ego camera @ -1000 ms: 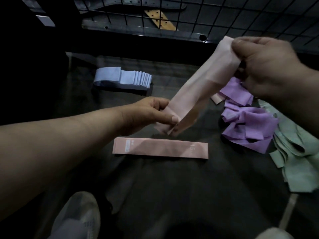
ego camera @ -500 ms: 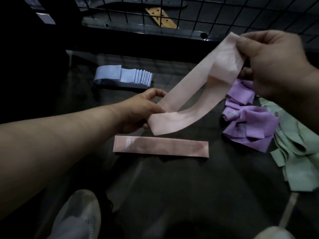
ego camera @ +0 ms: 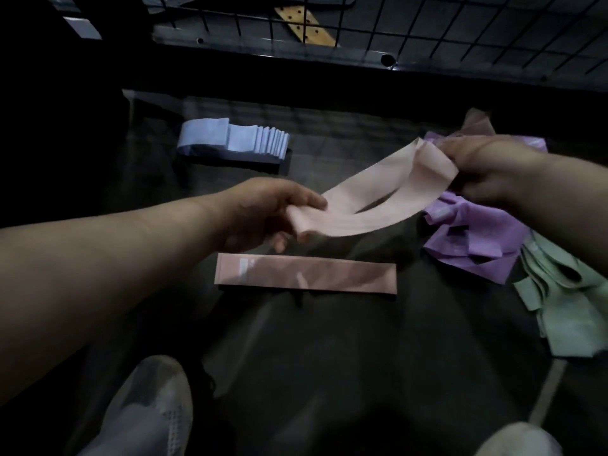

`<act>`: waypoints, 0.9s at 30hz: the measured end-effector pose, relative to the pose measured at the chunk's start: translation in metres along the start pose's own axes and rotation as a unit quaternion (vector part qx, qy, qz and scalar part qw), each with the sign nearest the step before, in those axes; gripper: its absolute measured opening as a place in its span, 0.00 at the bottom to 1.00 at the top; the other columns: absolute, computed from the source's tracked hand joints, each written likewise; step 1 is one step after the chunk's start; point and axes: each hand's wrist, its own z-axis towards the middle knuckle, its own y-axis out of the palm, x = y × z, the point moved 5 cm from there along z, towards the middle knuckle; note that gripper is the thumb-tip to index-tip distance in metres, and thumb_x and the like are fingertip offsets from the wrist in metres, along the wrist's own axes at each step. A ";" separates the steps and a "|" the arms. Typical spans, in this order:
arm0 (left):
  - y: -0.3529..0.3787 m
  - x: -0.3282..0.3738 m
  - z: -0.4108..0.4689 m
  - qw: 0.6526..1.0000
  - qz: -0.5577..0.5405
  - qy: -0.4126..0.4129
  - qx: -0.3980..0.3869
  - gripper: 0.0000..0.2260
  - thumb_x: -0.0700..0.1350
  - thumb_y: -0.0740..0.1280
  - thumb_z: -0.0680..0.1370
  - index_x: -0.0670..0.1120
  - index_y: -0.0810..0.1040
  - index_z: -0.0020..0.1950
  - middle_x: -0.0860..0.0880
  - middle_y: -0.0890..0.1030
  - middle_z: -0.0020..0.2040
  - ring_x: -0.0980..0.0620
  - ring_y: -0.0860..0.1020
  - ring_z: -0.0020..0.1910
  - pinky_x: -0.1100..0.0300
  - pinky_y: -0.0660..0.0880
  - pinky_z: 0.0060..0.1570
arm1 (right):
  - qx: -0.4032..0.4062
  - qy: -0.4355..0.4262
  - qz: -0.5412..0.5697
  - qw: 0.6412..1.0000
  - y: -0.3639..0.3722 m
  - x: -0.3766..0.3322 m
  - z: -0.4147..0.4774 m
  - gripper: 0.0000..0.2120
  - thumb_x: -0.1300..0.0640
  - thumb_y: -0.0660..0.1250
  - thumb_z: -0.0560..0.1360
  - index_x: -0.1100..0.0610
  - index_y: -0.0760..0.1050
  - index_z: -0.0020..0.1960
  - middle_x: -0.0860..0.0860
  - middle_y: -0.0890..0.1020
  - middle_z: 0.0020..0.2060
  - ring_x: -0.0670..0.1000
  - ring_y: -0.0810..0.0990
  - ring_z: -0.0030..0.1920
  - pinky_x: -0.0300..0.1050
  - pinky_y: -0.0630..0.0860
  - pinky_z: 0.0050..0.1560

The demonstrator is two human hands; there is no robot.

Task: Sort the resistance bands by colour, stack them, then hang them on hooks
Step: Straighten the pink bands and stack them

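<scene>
Mid-sort, on the pink pile. Centre frame, a pink resistance band (ego camera: 368, 205) hanging slack between two hands: left hand (ego camera: 263, 213) with fingers curled, pinching the near end; right hand (ego camera: 487, 172) with fingers clamped on the far end, above a purple heap (ego camera: 473, 232). Just below, one flattened pink band (ego camera: 306, 274) on the dark floor (ego camera: 329, 357). Upper left, a neat blue stack (ego camera: 237, 141); right edge, a green heap (ego camera: 566, 307), partly cut off. Likely next: flattening the loop and laying it squarely on the flat pink one. Dim light; detail on the wire grid (ego camera: 427, 28) hard to make out.

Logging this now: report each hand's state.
Left hand: grips one end of the pale pink elastic resistance band.
Right hand: grips its other end.
</scene>
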 end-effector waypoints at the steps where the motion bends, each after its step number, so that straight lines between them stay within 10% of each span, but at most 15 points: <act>1: -0.002 -0.003 0.001 0.999 -0.024 -0.013 -0.018 0.17 0.40 0.53 0.78 0.37 0.78 0.59 0.41 0.81 0.43 0.50 0.76 0.29 0.63 0.67 0.20 | -0.011 0.021 -0.003 1.000 0.000 0.001 -0.003 0.11 0.67 0.60 0.81 0.57 0.73 0.42 0.50 0.80 0.32 0.43 0.81 0.31 0.34 0.78 0.32; 8: -0.013 -0.014 -0.002 1.000 0.014 -0.010 -0.024 0.10 0.36 0.60 0.79 0.37 0.78 0.56 0.41 0.83 0.49 0.50 0.82 0.40 0.60 0.76 0.27 | 0.044 0.137 0.033 0.989 -0.021 0.017 0.004 0.08 0.65 0.61 0.81 0.64 0.76 0.45 0.53 0.82 0.52 0.48 0.85 0.40 0.37 0.81 0.34; 20: -0.038 -0.030 0.006 0.976 0.114 0.047 0.180 0.06 0.35 0.73 0.74 0.41 0.77 0.42 0.41 0.81 0.36 0.51 0.81 0.30 0.59 0.79 0.32 | 0.043 0.034 -0.108 0.993 -0.027 0.030 0.022 0.10 0.68 0.64 0.78 0.57 0.76 0.42 0.50 0.80 0.39 0.41 0.81 0.33 0.32 0.76 0.29; 27: -0.049 -0.017 0.005 0.967 0.077 0.091 0.225 0.14 0.33 0.73 0.73 0.46 0.77 0.55 0.45 0.77 0.42 0.49 0.80 0.39 0.52 0.83 0.37 | 0.043 -0.018 -0.190 0.981 -0.031 0.030 0.015 0.08 0.62 0.67 0.79 0.51 0.78 0.44 0.48 0.83 0.41 0.46 0.81 0.44 0.45 0.76 0.47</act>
